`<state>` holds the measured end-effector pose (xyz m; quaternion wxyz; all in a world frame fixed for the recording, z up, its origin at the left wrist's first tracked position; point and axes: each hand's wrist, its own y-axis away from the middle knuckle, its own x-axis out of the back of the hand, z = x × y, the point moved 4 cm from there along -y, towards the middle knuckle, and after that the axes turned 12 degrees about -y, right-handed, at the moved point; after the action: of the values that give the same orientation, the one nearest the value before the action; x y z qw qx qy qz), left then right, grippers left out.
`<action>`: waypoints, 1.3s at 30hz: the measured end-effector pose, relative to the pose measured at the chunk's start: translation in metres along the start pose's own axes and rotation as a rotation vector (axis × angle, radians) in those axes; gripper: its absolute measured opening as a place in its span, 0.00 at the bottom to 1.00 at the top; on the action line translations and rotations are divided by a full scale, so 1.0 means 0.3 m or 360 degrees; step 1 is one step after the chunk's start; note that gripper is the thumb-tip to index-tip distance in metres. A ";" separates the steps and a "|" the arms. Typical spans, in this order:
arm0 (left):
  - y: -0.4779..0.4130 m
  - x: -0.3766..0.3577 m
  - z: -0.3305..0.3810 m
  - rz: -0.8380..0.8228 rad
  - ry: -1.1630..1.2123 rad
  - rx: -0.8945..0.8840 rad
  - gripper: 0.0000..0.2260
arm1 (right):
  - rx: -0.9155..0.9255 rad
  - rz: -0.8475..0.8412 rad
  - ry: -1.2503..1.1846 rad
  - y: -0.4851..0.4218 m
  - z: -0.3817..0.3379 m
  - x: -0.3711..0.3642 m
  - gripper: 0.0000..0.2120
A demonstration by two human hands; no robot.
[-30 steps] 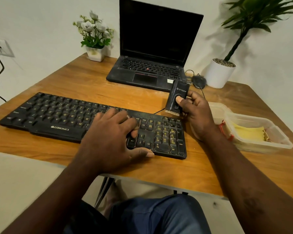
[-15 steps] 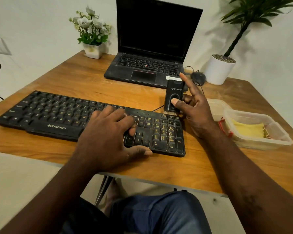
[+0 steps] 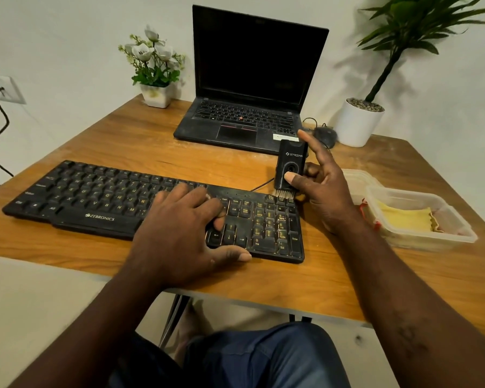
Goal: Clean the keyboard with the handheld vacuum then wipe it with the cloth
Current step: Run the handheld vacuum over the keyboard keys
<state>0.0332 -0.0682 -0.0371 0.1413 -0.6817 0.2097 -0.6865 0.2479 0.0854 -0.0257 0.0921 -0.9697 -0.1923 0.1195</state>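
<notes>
Bench (image 3: 140, 141) of orange-brown wood bears the keyboard (image 3: 95, 197) across its near half. The keyboard is long, black and dusty, with pale yellow legends and a white ZEBRONICS mark on its front lip. Behind the keyboard stands an open laptop (image 3: 252, 79) with a dark screen. Right of the keyboard sits a clear plastic container (image 3: 459, 233), and in it lies a folded yellow cloth (image 3: 403, 219).

On the keyboard's right half the left hand (image 3: 179, 236) lies flat, its fingers (image 3: 196, 196) nearly straight over the keys, gripping nothing. At the keyboard's far right corner the right hand (image 3: 328, 197) holds the handheld vacuum (image 3: 290, 163) upright. Its thumb presses the front, the index finger points straight up and the other fingers curl behind. The vacuum is small, black and boxy, and its tan bristles touch the number pad's top row.
</notes>
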 end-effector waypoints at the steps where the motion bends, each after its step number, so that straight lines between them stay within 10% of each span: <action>1: 0.000 -0.001 0.000 0.0001 -0.0004 0.0000 0.29 | 0.0003 0.0003 0.0010 0.000 -0.004 0.005 0.39; 30: 0.001 0.010 -0.001 -0.0148 0.0005 0.0002 0.31 | 0.0266 -0.0266 0.0534 0.029 -0.056 -0.056 0.34; 39: 0.000 0.009 -0.001 -0.0146 0.0020 0.0041 0.30 | 0.0436 0.0034 0.0823 0.051 -0.051 -0.048 0.45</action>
<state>0.0327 -0.0695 -0.0347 0.1172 -0.6845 0.1703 -0.6991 0.2446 0.0637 -0.0118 0.2670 -0.9484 -0.1343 -0.1059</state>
